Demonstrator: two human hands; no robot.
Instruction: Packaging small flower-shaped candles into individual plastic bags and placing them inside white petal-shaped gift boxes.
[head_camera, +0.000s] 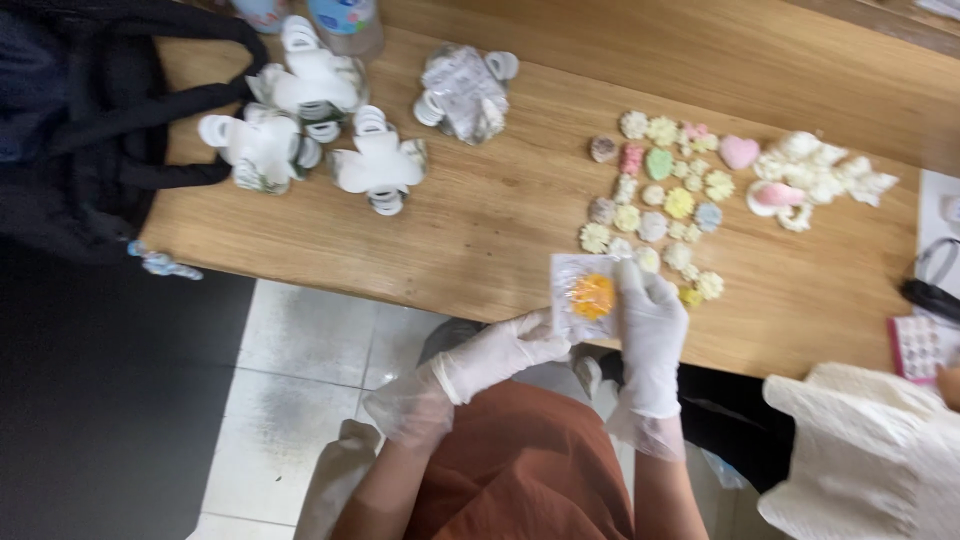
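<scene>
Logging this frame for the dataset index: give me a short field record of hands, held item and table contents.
left hand: gloved left hand, fingers at the edge of the small clear packet
right hand: gloved right hand, holding the same packet
packet content: orange flower-shaped piece
table: wooden table
near hands: pastel flower-shaped pieces, pink heart piece
far left: white hair claw clips, black bag
</scene>
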